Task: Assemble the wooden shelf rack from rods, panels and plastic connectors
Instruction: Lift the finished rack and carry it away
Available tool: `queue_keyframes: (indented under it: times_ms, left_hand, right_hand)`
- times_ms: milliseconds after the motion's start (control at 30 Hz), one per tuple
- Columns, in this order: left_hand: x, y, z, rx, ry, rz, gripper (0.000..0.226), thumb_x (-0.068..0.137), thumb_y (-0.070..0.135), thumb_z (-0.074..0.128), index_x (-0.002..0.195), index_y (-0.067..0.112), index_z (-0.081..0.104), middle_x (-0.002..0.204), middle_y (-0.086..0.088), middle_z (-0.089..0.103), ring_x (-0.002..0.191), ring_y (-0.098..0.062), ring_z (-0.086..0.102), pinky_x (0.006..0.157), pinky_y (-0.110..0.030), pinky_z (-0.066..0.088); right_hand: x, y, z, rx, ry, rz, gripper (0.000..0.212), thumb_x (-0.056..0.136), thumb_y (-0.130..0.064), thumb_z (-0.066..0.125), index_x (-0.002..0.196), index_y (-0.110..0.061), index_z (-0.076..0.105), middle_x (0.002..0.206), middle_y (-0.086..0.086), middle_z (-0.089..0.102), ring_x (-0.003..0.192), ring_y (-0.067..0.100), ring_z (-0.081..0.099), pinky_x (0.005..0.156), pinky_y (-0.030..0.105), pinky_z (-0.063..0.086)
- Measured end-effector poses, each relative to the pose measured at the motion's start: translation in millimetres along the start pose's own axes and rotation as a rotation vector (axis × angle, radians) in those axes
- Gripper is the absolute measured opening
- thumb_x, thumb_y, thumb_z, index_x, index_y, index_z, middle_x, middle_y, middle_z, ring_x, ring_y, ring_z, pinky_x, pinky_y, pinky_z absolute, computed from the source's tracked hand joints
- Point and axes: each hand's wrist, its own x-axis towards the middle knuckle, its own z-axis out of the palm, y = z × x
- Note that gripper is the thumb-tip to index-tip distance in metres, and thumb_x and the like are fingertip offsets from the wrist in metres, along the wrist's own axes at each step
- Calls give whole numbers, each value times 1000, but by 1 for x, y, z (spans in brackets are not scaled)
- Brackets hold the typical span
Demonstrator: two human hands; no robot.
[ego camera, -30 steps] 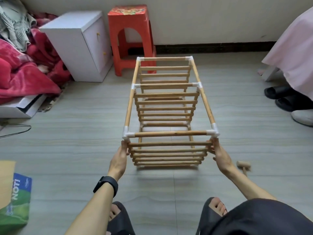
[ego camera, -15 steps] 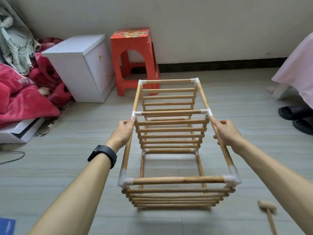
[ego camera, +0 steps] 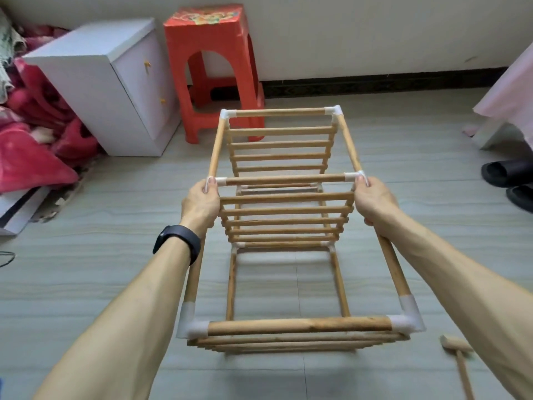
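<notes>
The wooden shelf rack (ego camera: 288,203) lies on its side on the grey floor, with slatted panels joined by rods and white plastic connectors (ego camera: 406,319). My left hand (ego camera: 200,202) grips the left long rod right below its middle connector. My right hand (ego camera: 373,199) grips the right long rod at the matching middle connector. Both arms reach forward over the near end of the rack.
A small wooden mallet (ego camera: 458,359) lies on the floor at the lower right. A red plastic stool (ego camera: 213,67) and a white cabinet (ego camera: 103,82) stand behind the rack. Red bedding (ego camera: 31,145) is piled at the left, black slippers (ego camera: 510,180) at the right.
My hands have gone from the rack's near end up the side rods to the middle connectors. The view has closed in on the rack.
</notes>
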Motion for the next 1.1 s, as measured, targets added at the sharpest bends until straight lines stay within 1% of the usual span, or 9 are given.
queue_keyframes:
  times_ms: [167,267,400,533,633,767,867,1000,1100]
  left_hand:
    - [-31,4,-17,-102,38,84,46,104,52,35,90,17,61,70,0,51,60,-21,48,38,-25,44]
    - [-52,14,-32,-135,128,162,46,102,58,36,92,21,62,71,0,56,61,-18,51,55,-41,52]
    - [-90,21,-40,-163,318,222,42,99,67,33,105,39,62,80,16,66,74,-2,58,60,-22,42]
    - [-123,11,-36,-149,301,181,48,98,72,22,117,42,53,93,3,60,78,-10,54,69,-33,40]
    - [-139,8,-41,-208,277,181,41,102,62,31,117,35,57,108,1,54,88,-9,49,80,-34,38]
    - [-175,-10,-51,-306,246,173,28,102,57,41,114,36,57,102,7,65,83,-5,58,63,-24,40]
    - [-198,-25,-55,-319,240,177,15,102,53,45,110,43,53,100,11,68,85,-8,65,61,-23,43]
    - [-206,-38,-57,-258,169,112,14,102,48,51,111,39,57,109,8,67,96,-22,65,75,-36,55]
    - [-205,-54,-53,-230,148,51,19,101,44,55,116,33,60,120,1,69,104,-25,64,82,-36,53]
  right_hand:
    - [-32,7,-20,89,32,-69,42,105,-54,27,106,-26,58,88,4,63,68,19,58,46,27,44]
    - [-57,2,-37,189,96,-182,42,101,-63,29,100,-34,59,84,-1,64,73,19,60,60,39,53]
    - [-96,4,-49,303,238,-352,46,99,-74,28,114,-40,56,81,-14,63,77,5,59,64,31,43]
    - [-121,30,-43,321,360,-369,43,105,-63,26,129,-38,51,86,-1,59,76,18,57,63,30,38]
    - [-134,44,-41,327,385,-395,40,108,-52,29,138,-35,49,96,2,51,79,8,47,70,32,39]
    - [-166,65,-33,354,440,-438,52,105,-46,29,146,-17,47,105,11,57,84,20,51,68,30,40]
    - [-183,83,-33,306,383,-429,55,104,-46,29,146,-14,45,106,13,63,82,30,62,67,38,45]
    - [-186,93,-40,193,148,-296,37,109,-34,37,146,-33,38,94,4,69,79,27,69,67,44,56]
    - [-180,100,-36,94,-12,-210,32,109,-39,34,141,-41,35,92,9,68,74,29,66,63,42,53]
